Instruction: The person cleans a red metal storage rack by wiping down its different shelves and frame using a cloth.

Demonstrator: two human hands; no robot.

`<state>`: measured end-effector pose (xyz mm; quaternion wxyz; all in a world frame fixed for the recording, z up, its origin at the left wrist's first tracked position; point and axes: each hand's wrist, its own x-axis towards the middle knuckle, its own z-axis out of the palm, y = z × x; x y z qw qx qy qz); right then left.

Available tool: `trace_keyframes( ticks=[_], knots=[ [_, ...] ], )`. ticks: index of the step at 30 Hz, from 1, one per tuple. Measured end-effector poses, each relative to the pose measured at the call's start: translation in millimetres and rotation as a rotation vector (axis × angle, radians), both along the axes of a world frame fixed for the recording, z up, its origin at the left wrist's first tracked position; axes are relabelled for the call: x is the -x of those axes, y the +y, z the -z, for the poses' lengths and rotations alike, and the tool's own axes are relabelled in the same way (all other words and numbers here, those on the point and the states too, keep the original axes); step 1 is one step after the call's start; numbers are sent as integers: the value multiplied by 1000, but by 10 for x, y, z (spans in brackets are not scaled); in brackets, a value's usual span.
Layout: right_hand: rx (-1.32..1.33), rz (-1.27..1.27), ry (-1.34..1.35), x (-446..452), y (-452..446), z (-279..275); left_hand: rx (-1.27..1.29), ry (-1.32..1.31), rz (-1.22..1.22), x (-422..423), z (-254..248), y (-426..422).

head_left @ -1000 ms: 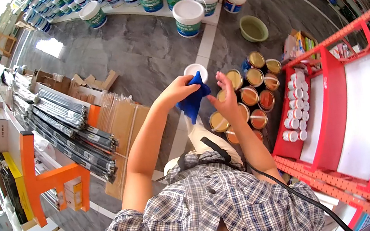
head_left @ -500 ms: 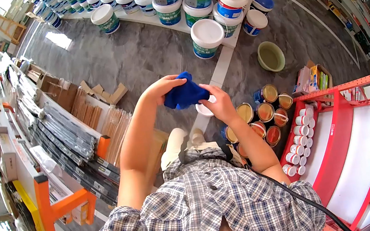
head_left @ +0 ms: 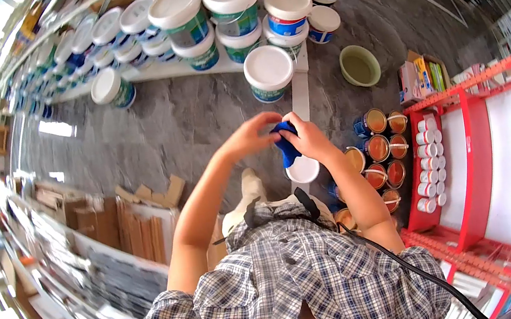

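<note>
A crumpled blue cloth (head_left: 287, 149) hangs from my right hand (head_left: 309, 138), whose thumb and fingers pinch its upper part. Just to the left, my left hand (head_left: 252, 136) is curved with thumb and fingers apart. Its fingertips come close to the cloth's top; whether they touch it I cannot tell. Below the cloth a small tub with a white lid (head_left: 303, 170) stands on the floor, partly covered by the cloth. Farther ahead, a white-lidded paint bucket (head_left: 268, 68) stands in front of the low platform.
Stacked paint buckets (head_left: 177, 12) line a white platform ahead. A green basin (head_left: 360, 66) sits on the floor at right, near several paint cans (head_left: 378, 149). A red shelf rack (head_left: 462, 175) with white-lidded jars (head_left: 429, 160) stands on my right; cardboard pieces (head_left: 171, 192) lie left.
My left hand has come off the cloth's left side and opened. The cloth, spread between both hands before, now hangs bunched from my right hand. The view has turned left.
</note>
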<state>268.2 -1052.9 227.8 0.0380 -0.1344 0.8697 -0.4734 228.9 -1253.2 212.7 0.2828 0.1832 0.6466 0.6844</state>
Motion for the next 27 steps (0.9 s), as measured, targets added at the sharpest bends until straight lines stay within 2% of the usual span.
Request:
trace_keyframes(
  ticks=[2,4,5,6,10,12,13,15,16,18,21,22,23,24,26,27],
  knots=[
    [15,60,44,168,-40,-104,312,314,152,205,-152,19],
    [-164,105,57,261,-42,-213,265,284,195,452,-87,38],
    [-211,139,100,299,-17,-199,336,258,240,557,-81,69],
    [-216,181,90,316,7,-198,409,234,284,660,-70,112],
    [-107,440,100,441,165,-80,371,243,413,1105,178,385],
    [8,580,145,499,292,-29,208,936,370,1352,329,634],
    [44,624,153,536,383,-7,187,942,400,1462,254,804],
    [65,783,134,629,575,1,151,632,514,1619,116,1125],
    [88,907,116,671,703,-1,137,632,554,1680,91,1300],
    [138,1000,105,753,1020,199,55,361,613,1831,28,1713],
    [634,1076,-76,855,1407,340,-8,207,778,2097,33,2326],
    [856,1065,12,926,1517,297,-4,136,852,2150,-45,2541],
    [1020,1144,-39,933,1618,230,-72,-59,865,2167,-123,2736],
    [1187,1216,-87,952,1695,90,-82,-57,902,2222,-69,2950],
    [1108,1222,-25,971,2011,237,-80,-132,878,2351,97,3389],
    [1073,1277,3,987,2150,262,4,-33,843,2333,-37,3570]
  ],
)
